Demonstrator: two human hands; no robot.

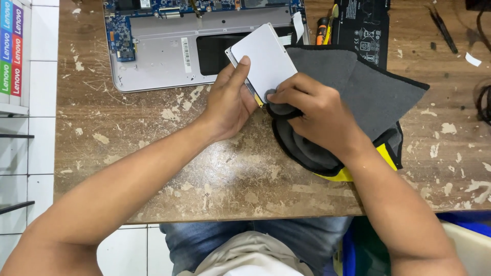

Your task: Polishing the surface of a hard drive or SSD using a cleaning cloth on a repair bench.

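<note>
Centre frame, the left hand [229, 105] pinches a flat silver rectangular metal panel [265, 60] at its edge, tilted steady, while the right hand [317, 115], fingers closed on bunched grey microfibre cloth [368, 89], presses against it above the worn wooden table [204, 174].

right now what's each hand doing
Left hand: closed on the silver drive.
Right hand: closed on the grey cloth, pressed to the drive.

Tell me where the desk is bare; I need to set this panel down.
Bare wood lies along the desk's near edge, below both hands, and left of the open laptop. Crowded: the far side, and around the grey cloth.
</note>
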